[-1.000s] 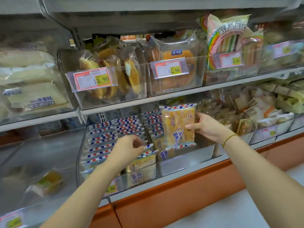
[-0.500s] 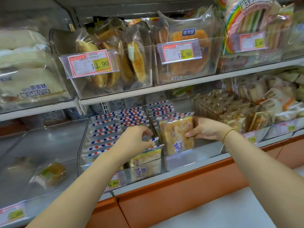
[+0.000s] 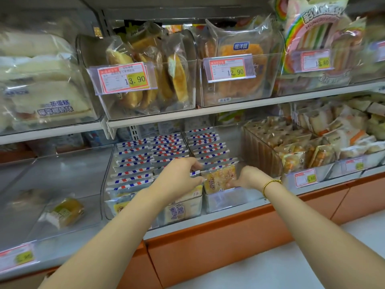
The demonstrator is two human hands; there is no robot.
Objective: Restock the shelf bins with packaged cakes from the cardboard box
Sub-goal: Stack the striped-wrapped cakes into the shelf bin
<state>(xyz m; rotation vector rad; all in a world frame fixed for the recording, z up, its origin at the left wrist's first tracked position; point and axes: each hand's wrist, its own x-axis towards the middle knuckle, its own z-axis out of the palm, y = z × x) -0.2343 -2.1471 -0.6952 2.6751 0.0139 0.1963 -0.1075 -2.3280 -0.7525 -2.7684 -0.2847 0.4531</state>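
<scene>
A yellow packaged cake [image 3: 218, 179] stands upright at the front of a row in the clear bin [image 3: 227, 200] on the lower shelf. My right hand [image 3: 248, 177] grips its right edge, low inside the bin. My left hand [image 3: 179, 177] has its fingers curled on the red-and-blue striped top edges of the cake packs [image 3: 135, 163] in the neighbouring bin, just left of the held cake. Rows of the same striped packs fill both bins behind. The cardboard box is out of view.
The upper shelf [image 3: 187, 115] overhangs with bins of bread and price tags [image 3: 123, 78]. A bin of small wrapped pastries [image 3: 291, 151] stands to the right. At the left a clear bin [image 3: 62, 178] holds one yellow pack [image 3: 66, 211]. Orange shelf base [image 3: 208, 243] below.
My right hand has lowered the yellow cake from in front of the shelf down into the front of the bin. The left hand stayed on the striped packs. The view moved closer.
</scene>
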